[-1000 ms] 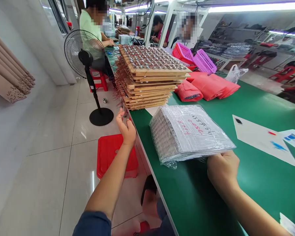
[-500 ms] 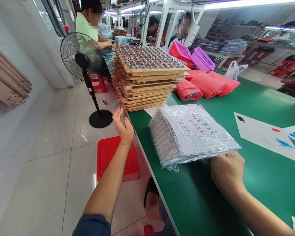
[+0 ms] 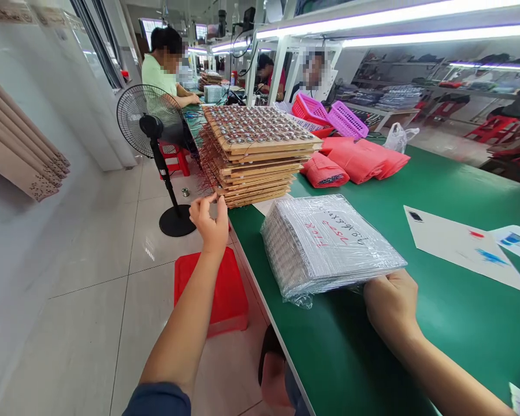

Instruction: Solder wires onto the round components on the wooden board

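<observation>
The left hand is half open, thumb up and fingers bent, right by the low near corner of one tall stack of wooden boards; I can't tell if it pinches anything there. The boards sit too tight for me to count. The right hand is curled up and touches the near right edge of one bundle wrapped in clear plastic. Its fingertips are hidden, so I can't tell how it grips. The bundle is over the green desk, between the two hands, with red and black writing on top. Two white sheets with color marks lie to the right of the right hand. Past both hands are two baskets, one pink and one purple, at least three red packs, and one clear bag. One red stool is below the left hand, on the floor, and one black fan stands beyond it. Three people are farther off.
</observation>
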### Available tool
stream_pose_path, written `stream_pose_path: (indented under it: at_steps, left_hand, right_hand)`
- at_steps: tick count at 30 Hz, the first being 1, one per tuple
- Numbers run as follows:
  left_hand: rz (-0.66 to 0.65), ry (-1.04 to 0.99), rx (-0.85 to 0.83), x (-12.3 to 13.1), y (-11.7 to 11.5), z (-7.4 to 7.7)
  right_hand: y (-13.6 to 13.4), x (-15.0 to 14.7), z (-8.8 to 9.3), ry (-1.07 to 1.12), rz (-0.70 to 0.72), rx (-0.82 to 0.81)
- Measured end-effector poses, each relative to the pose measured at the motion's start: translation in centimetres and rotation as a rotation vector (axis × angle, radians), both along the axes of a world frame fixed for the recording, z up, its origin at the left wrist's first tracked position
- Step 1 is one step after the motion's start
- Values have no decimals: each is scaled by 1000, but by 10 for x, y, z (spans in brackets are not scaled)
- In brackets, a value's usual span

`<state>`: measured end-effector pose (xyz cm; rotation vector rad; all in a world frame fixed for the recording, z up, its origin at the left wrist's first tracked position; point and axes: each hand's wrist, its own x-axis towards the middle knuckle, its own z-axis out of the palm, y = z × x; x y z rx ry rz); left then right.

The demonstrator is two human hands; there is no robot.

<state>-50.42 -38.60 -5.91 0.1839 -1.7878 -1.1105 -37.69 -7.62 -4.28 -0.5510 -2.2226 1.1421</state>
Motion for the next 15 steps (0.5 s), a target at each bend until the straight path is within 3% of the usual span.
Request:
stream_pose_path:
  at_steps: [6,15]
  left_hand:
    - [73,-8,18,-17,-8,26]
    - [53,38,13,-18,-9,31]
  right_hand:
    - [-1,0,4,-6,6,5]
    - [0,-1,5,-19,13,2]
